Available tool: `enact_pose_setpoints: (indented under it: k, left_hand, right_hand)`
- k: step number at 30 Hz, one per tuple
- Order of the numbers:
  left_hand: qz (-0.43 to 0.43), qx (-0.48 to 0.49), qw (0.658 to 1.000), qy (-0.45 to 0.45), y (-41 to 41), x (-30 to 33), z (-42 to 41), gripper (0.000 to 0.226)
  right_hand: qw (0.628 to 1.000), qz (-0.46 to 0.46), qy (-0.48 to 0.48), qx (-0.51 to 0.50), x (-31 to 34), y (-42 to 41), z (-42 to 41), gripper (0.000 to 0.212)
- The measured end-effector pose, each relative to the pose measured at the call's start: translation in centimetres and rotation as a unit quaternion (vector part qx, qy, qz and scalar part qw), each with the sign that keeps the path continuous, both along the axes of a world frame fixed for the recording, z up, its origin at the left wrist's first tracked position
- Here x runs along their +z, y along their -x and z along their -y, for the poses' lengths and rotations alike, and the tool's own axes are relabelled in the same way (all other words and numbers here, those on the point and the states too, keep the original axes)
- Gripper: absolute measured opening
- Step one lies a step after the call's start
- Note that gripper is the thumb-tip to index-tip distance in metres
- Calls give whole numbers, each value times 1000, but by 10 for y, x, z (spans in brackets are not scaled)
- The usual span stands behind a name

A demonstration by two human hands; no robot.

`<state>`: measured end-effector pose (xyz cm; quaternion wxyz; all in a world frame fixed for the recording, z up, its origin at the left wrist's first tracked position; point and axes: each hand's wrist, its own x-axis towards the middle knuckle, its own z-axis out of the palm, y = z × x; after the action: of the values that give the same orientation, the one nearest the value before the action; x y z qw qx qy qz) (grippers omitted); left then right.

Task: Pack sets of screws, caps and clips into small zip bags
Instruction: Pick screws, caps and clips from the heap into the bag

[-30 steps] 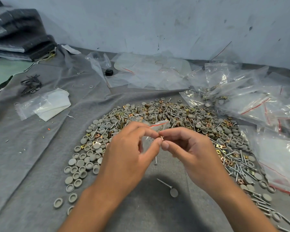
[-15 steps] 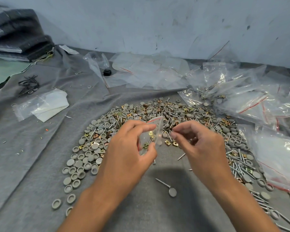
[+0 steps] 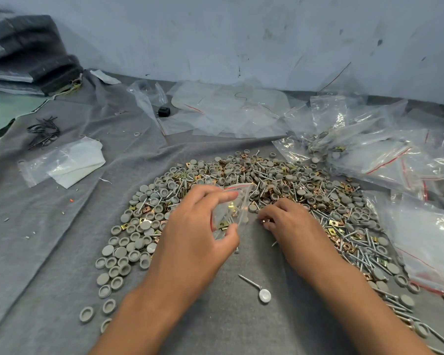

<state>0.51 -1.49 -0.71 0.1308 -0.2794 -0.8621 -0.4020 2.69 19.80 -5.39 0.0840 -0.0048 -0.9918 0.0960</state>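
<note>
Holding the small zip bag upright between thumb and curled fingers, the left hand keeps its mouth toward the right hand, likely for easy filling. That hand's fingertips pinch a brass clip at the heap edge, at 3 o'clock of the bag. Filled bags crowd 2 o'clock; a loose screw lies at 6.

left hand holds zip bag (clips inside) | right hand pinches clip
</note>
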Motion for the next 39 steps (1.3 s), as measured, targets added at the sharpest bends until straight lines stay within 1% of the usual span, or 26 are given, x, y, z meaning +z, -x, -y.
enact_pose_setpoints:
  k: [5, 8, 14, 16, 18, 21, 22, 23, 24, 26, 27, 28, 30, 32, 36, 39]
  left_hand:
    - [6, -4, 1000, 5, 0, 0, 0, 47]
    - [7, -7, 1000, 9, -1, 0, -1, 47]
    - [15, -9, 1000, 17, -1, -1, 1, 48]
    - [18, -9, 1000, 18, -1, -1, 0, 49]
    - [18, -9, 1000, 22, -1, -1, 0, 48]
    - [18, -9, 999, 28, -1, -2, -1, 48]
    - [17, -9, 999, 28, -1, -2, -1, 48]
    - [15, -10, 999, 27, -1, -2, -1, 48]
    - [15, -10, 1000, 25, -1, -2, -1, 48]
    - [15, -12, 1000, 23, -1, -2, -1, 48]
    - [15, -13, 1000, 21, -1, -3, -1, 48]
    - [16, -14, 1000, 18, 0, -3, -1, 48]
    - [19, -16, 1000, 15, 0, -3, -2, 49]
    - [18, -18, 1000, 13, 0, -3, -2, 50]
    - [18, -20, 1000, 7, -1, -2, -2, 49]
    - [18, -16, 1000, 3, -1, -3, -2, 49]
  right_hand:
    - [1000, 7, 18, 7, 4, -2, -5, 21]
    - [999, 6, 50, -11, 6, -2, -6, 24]
    - [996, 1, 89, -24, 11, -5, -10, 19]
    - [997, 12, 72, -21, 11, -5, -11, 20]
    - [999, 19, 35, -21, 9, -4, -11, 19]
    - [999, 21, 38, -29, 5, -3, -12, 15]
    - [998, 18, 56, -30, 5, -3, -13, 14]
    - [995, 14, 95, -33, 7, -3, -12, 13]
    - [987, 5, 155, -32, 10, -4, -12, 13]
    - [956, -48, 289, -13, 20, -6, -8, 18]
    - [936, -84, 343, 8, 27, -9, -5, 16]
    - [915, -115, 385, 32, 35, -11, 0, 13]
    - [890, -157, 421, 81, 45, -18, 12, 12]
    - [888, -184, 409, 105, 50, -23, 23, 14]
    - [919, -237, 301, 92, 51, -22, 36, 17]
    - [911, -274, 302, 72, 50, -23, 35, 21]
